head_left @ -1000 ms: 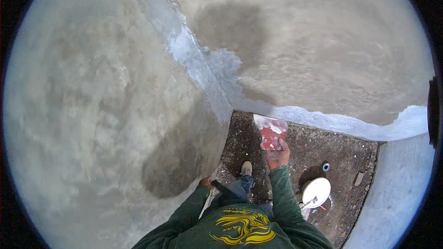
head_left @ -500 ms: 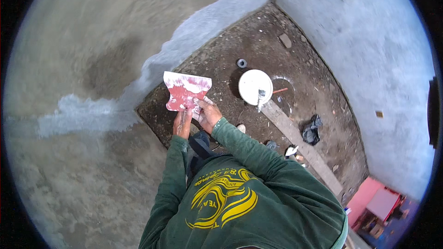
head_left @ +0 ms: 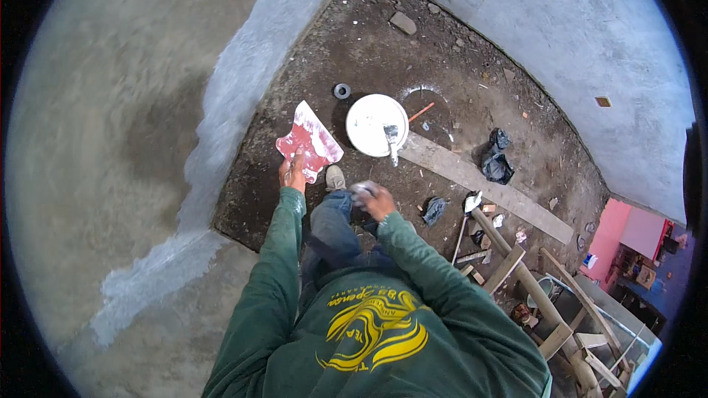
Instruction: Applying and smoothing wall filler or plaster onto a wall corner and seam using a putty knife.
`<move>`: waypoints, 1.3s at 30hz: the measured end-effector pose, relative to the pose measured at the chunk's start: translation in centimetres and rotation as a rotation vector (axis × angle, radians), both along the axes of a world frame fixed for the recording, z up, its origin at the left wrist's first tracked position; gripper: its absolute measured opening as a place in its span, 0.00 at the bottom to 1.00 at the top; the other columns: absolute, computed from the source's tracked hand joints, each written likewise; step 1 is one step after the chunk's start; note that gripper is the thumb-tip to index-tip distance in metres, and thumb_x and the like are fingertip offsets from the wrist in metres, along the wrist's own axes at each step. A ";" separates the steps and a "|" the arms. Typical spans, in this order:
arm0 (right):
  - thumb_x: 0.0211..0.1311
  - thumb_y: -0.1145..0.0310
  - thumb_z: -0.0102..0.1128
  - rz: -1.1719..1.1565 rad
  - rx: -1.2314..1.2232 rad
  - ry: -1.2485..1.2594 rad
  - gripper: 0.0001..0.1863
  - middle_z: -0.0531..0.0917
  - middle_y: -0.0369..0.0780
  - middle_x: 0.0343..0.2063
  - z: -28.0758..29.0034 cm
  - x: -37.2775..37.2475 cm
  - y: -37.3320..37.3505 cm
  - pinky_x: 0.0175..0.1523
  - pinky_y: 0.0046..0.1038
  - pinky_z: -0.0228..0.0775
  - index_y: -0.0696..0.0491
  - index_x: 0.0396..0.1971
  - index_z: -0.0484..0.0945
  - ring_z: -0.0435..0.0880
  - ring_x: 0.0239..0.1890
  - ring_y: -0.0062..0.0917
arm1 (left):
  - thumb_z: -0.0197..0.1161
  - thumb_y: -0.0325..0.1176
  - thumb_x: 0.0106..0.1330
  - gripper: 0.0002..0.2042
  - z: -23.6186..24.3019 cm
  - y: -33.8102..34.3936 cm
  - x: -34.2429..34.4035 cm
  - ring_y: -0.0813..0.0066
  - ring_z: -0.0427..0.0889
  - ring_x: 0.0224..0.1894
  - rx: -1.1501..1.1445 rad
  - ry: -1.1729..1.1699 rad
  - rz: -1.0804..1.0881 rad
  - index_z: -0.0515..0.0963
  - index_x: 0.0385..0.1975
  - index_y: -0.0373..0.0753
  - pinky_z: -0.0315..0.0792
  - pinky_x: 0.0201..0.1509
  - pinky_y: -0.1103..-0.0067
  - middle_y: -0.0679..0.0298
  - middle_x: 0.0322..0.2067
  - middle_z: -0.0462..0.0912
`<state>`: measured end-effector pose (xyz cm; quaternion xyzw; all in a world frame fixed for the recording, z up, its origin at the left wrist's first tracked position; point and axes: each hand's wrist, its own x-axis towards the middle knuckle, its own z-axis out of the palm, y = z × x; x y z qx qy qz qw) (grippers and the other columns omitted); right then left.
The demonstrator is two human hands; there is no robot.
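Note:
My left hand [head_left: 293, 171] grips a red putty spreader [head_left: 308, 141] by its lower edge. White paste streaks its face and coats its broad straight edge. My right hand [head_left: 375, 200] is off the spreader, above my right leg; it is whitened with paste, and motion smears its fingers. Ahead of my hands stands a round bucket [head_left: 369, 124] filled with white paste. A paste-covered putty knife [head_left: 391, 143] rests across the bucket's near rim, its end sticking out over the side.
A grey tape roll [head_left: 341, 91] lies left of the bucket. A long plank [head_left: 479, 186] runs right from it, past a black plastic bag [head_left: 497, 162]. Wooden poles [head_left: 542, 291] and scraps are at lower right. Partly whitened walls [head_left: 236, 81] flank the dirt floor.
My right hand has let go of the spreader and moved right, toward my leg. The spreader, now in my left hand alone, has tilted. My view has swung to the right.

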<state>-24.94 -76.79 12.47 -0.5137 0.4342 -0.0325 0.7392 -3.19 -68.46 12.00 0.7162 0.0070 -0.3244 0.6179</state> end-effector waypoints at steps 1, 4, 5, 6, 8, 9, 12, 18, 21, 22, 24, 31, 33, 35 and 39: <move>0.66 0.67 0.52 -0.059 -0.029 0.085 0.12 0.85 0.39 0.33 -1.5 -1.8 -0.6 0.37 0.26 0.76 0.53 0.44 0.81 0.83 0.32 0.22 | 0.59 0.53 0.65 0.28 -0.7 -0.6 0.8 0.68 0.79 0.41 0.059 0.043 -0.047 0.77 0.44 0.27 0.70 0.47 0.70 0.54 0.39 0.82; 0.63 0.64 0.51 -0.177 -0.195 0.350 0.14 0.85 0.42 0.34 -10.0 -10.0 -3.4 0.41 0.29 0.76 0.55 0.42 0.81 0.84 0.34 0.28 | 0.59 0.53 0.65 0.27 -4.8 -3.2 2.3 0.62 0.80 0.39 0.393 -0.114 -0.309 0.78 0.43 0.28 0.70 0.46 0.68 0.52 0.38 0.83; 0.62 0.63 0.52 -0.247 -0.292 0.456 0.15 0.85 0.43 0.34 -13.7 -15.0 -4.7 0.42 0.31 0.75 0.54 0.41 0.81 0.85 0.34 0.31 | 0.57 0.53 0.66 0.26 -7.6 -5.5 0.9 0.56 0.80 0.35 0.274 -0.227 -0.358 0.78 0.43 0.30 0.71 0.44 0.66 0.50 0.35 0.83; 0.60 0.62 0.53 -0.307 -0.394 0.571 0.15 0.85 0.44 0.33 -16.3 -19.5 -6.0 0.43 0.32 0.75 0.54 0.41 0.81 0.85 0.34 0.35 | 0.57 0.53 0.66 0.26 -10.1 -7.8 -0.9 0.56 0.80 0.35 0.256 -0.174 -0.397 0.78 0.43 0.30 0.71 0.44 0.66 0.50 0.35 0.83; 0.60 0.62 0.54 -0.274 -0.251 0.552 0.14 0.85 0.46 0.33 -17.1 -14.5 -4.5 0.44 0.34 0.75 0.55 0.40 0.81 0.84 0.35 0.37 | 0.58 0.51 0.65 0.23 -13.1 -4.6 2.6 0.51 0.81 0.35 0.357 -0.313 -0.547 0.78 0.41 0.33 0.71 0.43 0.64 0.47 0.33 0.82; 0.59 0.62 0.55 -0.265 -0.180 0.544 0.14 0.84 0.47 0.33 -17.0 -11.6 -4.3 0.45 0.36 0.75 0.55 0.39 0.81 0.84 0.36 0.40 | 0.58 0.46 0.65 0.19 -14.9 -2.9 4.9 0.45 0.81 0.38 0.506 -0.405 -0.651 0.78 0.40 0.34 0.72 0.42 0.62 0.43 0.33 0.81; 0.60 0.64 0.57 -0.071 -0.397 0.668 0.15 0.82 0.50 0.39 -21.7 -13.9 -6.5 0.52 0.40 0.71 0.55 0.44 0.80 0.80 0.44 0.49 | 0.58 0.44 0.65 0.17 -17.4 -8.5 0.1 0.41 0.79 0.40 0.472 -0.321 -0.677 0.78 0.39 0.33 0.72 0.43 0.61 0.42 0.35 0.81; 0.56 0.69 0.60 0.142 -0.757 0.461 0.26 0.77 0.50 0.51 -20.9 -6.3 -10.8 0.60 0.42 0.66 0.48 0.58 0.71 0.72 0.55 0.48 | 0.57 0.35 0.63 0.11 -24.0 -10.5 -4.6 0.47 0.79 0.44 0.635 -0.489 -0.977 0.79 0.41 0.37 0.74 0.49 0.59 0.49 0.42 0.81; 0.54 0.67 0.63 0.256 -0.881 0.324 0.30 0.74 0.49 0.54 -22.1 -4.9 -12.8 0.61 0.42 0.64 0.48 0.59 0.69 0.69 0.58 0.48 | 0.58 0.29 0.60 0.11 -24.9 -12.1 -7.8 0.52 0.79 0.46 0.559 -0.532 -1.263 0.79 0.41 0.39 0.74 0.52 0.63 0.53 0.42 0.81; 0.52 0.65 0.65 0.336 -0.909 0.281 0.31 0.74 0.49 0.54 -22.8 -4.7 -13.2 0.61 0.42 0.64 0.47 0.59 0.70 0.69 0.58 0.48 | 0.62 0.27 0.56 0.13 -25.2 -12.3 -8.8 0.53 0.78 0.48 0.541 -0.596 -1.378 0.79 0.42 0.39 0.73 0.53 0.64 0.55 0.43 0.81; 0.48 0.64 0.67 0.527 -0.930 0.449 0.32 0.77 0.48 0.51 -24.3 -4.7 -13.2 0.57 0.41 0.68 0.47 0.58 0.71 0.74 0.54 0.48 | 0.66 0.26 0.51 0.16 -25.5 -13.2 -10.2 0.55 0.77 0.50 0.524 -0.662 -1.492 0.79 0.43 0.40 0.73 0.55 0.65 0.56 0.44 0.80; 0.51 0.67 0.68 0.362 -0.693 0.513 0.18 0.85 0.43 0.39 -28.5 -11.9 -14.9 0.46 0.36 0.77 0.53 0.44 0.81 0.85 0.38 0.36 | 0.66 0.35 0.61 0.18 -30.0 -15.7 -7.4 0.56 0.80 0.49 0.262 -0.584 -1.029 0.77 0.50 0.37 0.73 0.55 0.69 0.51 0.46 0.81; 0.53 0.64 0.71 -0.432 0.155 0.322 0.16 0.86 0.39 0.37 -29.4 -14.2 -14.9 0.42 0.29 0.77 0.55 0.41 0.83 0.84 0.35 0.25 | 0.65 0.36 0.62 0.18 -34.8 -14.8 -2.9 0.60 0.82 0.45 0.228 -0.530 -0.669 0.77 0.51 0.38 0.74 0.51 0.71 0.52 0.43 0.82; 0.53 0.62 0.72 -0.474 0.228 0.337 0.18 0.85 0.37 0.37 -31.6 -17.3 -14.3 0.42 0.26 0.76 0.56 0.42 0.82 0.83 0.36 0.22 | 0.60 0.39 0.65 0.18 -38.1 -15.7 0.6 0.64 0.82 0.41 0.519 -0.598 -0.526 0.76 0.52 0.38 0.75 0.48 0.72 0.52 0.41 0.83; 0.51 0.62 0.72 -0.479 0.431 0.339 0.20 0.84 0.33 0.35 -36.5 -16.4 -12.5 0.37 0.23 0.75 0.54 0.44 0.81 0.80 0.32 0.18 | 0.58 0.41 0.66 0.21 -42.8 -15.8 4.0 0.63 0.81 0.46 0.593 -0.356 -0.430 0.74 0.55 0.37 0.72 0.52 0.71 0.52 0.45 0.82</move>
